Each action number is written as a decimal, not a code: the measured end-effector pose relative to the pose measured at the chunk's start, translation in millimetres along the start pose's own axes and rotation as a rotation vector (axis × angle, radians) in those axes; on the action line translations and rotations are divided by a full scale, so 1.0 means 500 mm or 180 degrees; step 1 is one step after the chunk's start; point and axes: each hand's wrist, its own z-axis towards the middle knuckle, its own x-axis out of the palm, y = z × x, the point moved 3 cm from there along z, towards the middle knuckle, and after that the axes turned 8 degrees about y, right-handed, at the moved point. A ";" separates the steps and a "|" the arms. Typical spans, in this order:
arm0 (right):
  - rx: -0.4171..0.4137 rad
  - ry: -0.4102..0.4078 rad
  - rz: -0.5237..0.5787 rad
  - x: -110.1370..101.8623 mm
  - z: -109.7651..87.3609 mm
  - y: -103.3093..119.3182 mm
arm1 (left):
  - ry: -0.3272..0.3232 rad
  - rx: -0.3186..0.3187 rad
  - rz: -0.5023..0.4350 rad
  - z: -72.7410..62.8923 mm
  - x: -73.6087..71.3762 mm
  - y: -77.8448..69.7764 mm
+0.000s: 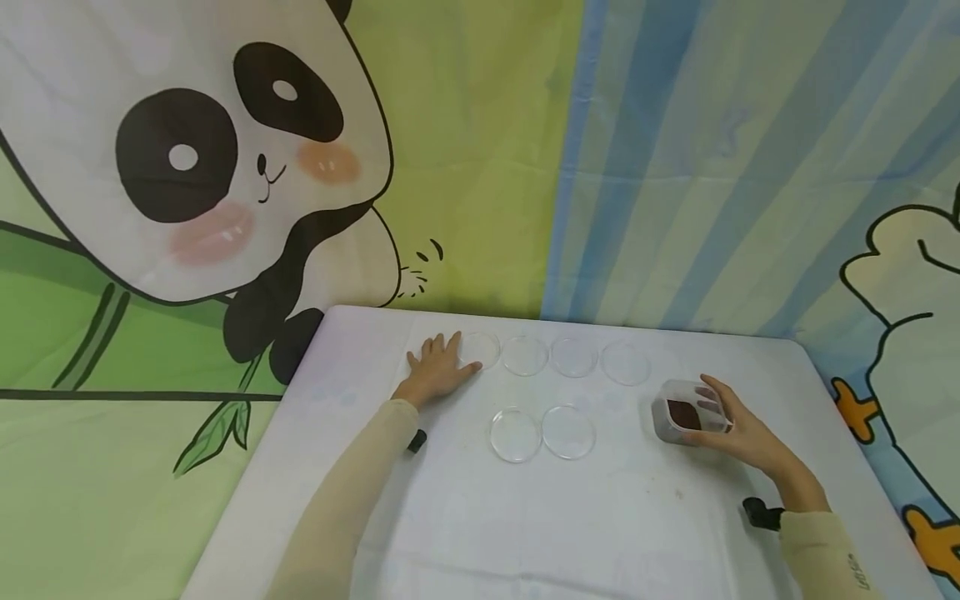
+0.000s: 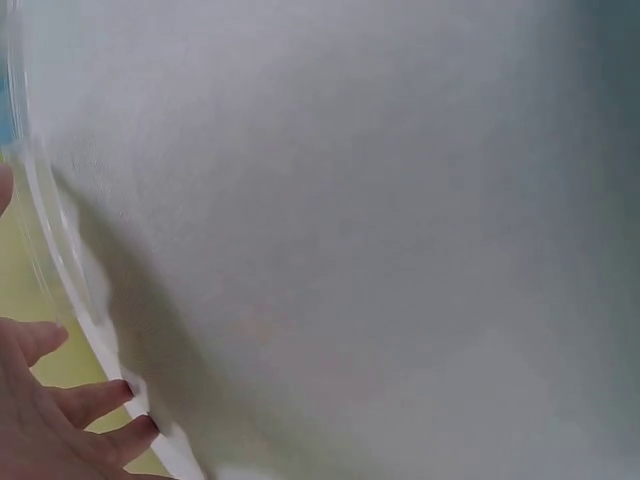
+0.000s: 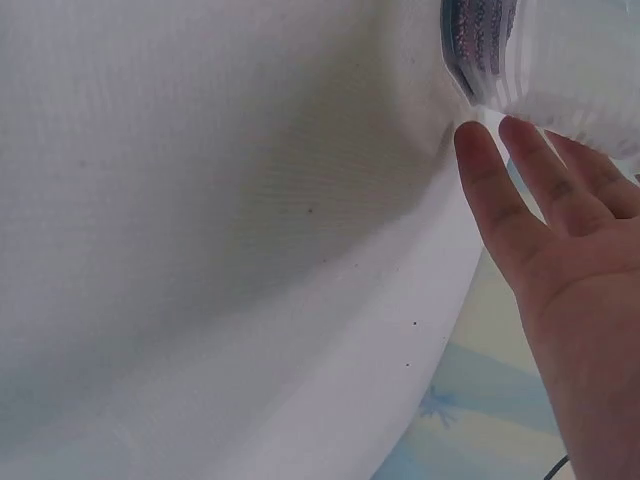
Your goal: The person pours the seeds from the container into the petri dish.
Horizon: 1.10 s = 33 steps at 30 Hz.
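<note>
Clear tub (image 1: 662, 422), brown contents (image 1: 683, 414) inside, sits at the right of the white surface (image 1: 637, 525). Can't tell if it's resting there or slightly lifted. Right hand (image 1: 744, 429) has it: grip part-open across the tub, thumb on the near side, fingers on the far side. Left hand (image 1: 437, 368): grip wide, fingers spread, holding nothing, thumb at the leftmost clear dish (image 1: 487, 354); contact unclear. That dish heads a back row of four; two more dishes (image 1: 515, 435) sit side by side in front. Behind: cartoon panda backdrop (image 1: 465, 125).
</note>
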 end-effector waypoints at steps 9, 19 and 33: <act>-0.0198 -0.0066 0.0250 0.007 -0.003 -0.011 | 0.0036 -0.0070 0.0007 -0.005 0.003 0.000; -0.0352 -0.0456 0.0252 0.040 0.020 0.011 | 0.0061 -0.0193 0.0047 -0.018 0.000 -0.010; -0.0599 -0.0506 0.0348 0.086 0.098 0.113 | 0.0123 -0.0228 0.0037 -0.012 0.002 -0.009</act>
